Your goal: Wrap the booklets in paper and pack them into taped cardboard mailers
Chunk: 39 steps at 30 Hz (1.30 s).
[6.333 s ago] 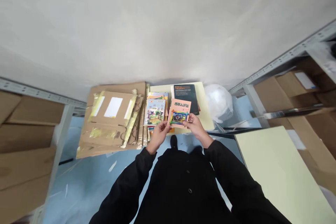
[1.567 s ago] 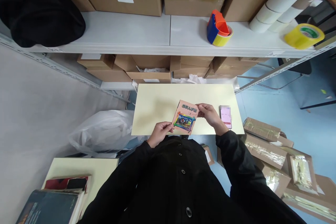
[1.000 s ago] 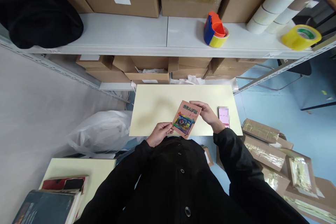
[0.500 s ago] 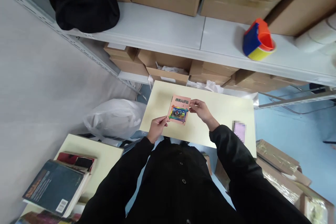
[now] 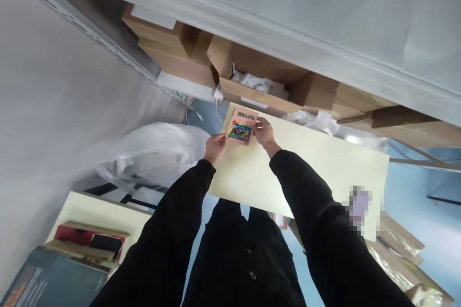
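A small pink book with dark lettering and a colourful framed picture on its cover is held up over the far left part of the pale yellow table. My left hand pinches its lower left edge. On the opposite side, my right hand grips the right edge with thumb and fingers. The cover faces me, and its back is hidden.
An open cardboard box with white paper inside stands under the grey shelf. Left of the table lies a clear plastic bag. Books are stacked on a side table. A blurred purple item lies at the table's right.
My view has shifted closer to the shelf and table. Both hands have carried the book forward, nearer the table's far left corner, keeping hold of its two sides.
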### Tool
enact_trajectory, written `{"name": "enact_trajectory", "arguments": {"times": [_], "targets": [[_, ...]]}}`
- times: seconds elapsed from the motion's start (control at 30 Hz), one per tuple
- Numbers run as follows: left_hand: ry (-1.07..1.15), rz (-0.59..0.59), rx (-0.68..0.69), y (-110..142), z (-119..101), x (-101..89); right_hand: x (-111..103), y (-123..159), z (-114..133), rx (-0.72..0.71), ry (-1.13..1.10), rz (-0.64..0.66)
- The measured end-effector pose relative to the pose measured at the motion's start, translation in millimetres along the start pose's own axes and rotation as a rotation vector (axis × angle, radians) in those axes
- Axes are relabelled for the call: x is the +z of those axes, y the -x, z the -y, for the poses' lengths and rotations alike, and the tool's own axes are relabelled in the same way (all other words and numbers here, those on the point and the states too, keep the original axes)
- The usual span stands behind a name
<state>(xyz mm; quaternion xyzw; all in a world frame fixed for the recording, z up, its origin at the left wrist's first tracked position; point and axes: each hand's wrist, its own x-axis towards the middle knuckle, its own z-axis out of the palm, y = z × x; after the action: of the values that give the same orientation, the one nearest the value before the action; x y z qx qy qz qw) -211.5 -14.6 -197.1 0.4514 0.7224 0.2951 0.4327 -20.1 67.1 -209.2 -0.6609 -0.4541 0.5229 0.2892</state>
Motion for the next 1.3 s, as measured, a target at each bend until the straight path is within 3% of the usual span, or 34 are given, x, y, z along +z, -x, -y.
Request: {"name": "enact_trajectory", "arguments": {"times": [0.13,0.3,0.43,0.6,0.83,1.1,1.3], "targets": [[-0.184,-0.027,0.052,-21.8,2.3,-2.5,13.6,-20.7,-7.3,0.007,0.026,-0.044],[-0.188,-0.012,0.059,-30.5,10.6,-1.5,18.8,-29.4,-13.1,-0.032,0.126,-0.058],[-0.270,-0.027,0.119,-33.4,14.8,-2.3,21.2,-29.1,-11.6,-0.073,0.257,-0.087],[-0.427,-0.050,0.194,-34.3,14.9,-4.2,23.6,-24.1,-1.9,-0.009,0.439,-0.122],[-0.466,-0.088,0.218,-34.5,19.1,-2.8,22.1,-15.2,3.8,0.020,0.468,-0.139],[-0.395,-0.110,0.216,2.5,7.3,-9.4,-17.9,18.8,-4.6,-0.054,0.412,-0.095],[-0.350,-0.037,0.211,62.7,-6.5,-18.3,-62.4,70.7,-1.9,-0.091,0.329,-0.049]]}}
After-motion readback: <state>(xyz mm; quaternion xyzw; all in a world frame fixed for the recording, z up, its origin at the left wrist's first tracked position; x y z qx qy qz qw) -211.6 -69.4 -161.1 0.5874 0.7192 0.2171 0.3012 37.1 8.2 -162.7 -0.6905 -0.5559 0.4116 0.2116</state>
